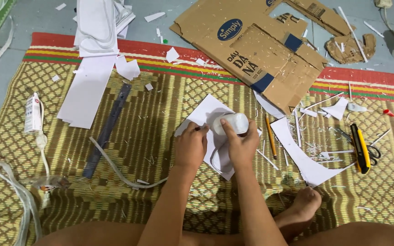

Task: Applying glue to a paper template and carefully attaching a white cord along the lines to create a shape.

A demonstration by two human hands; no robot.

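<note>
While right hand point(242, 143) grips white roll point(231, 123), left hand point(190, 146) pinches its paper strip point(219, 157) w/ fingers

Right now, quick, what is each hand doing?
Left hand: closed, pinching something small against the white sheet; what it is cannot be told.
Right hand: closed around a small white bottle.

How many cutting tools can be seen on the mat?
2. A yellow and black utility knife lies on the mat's right side, and black-handled scissors lie just right of it, touching or nearly so. Others may be hidden under the paper scraps.
</note>
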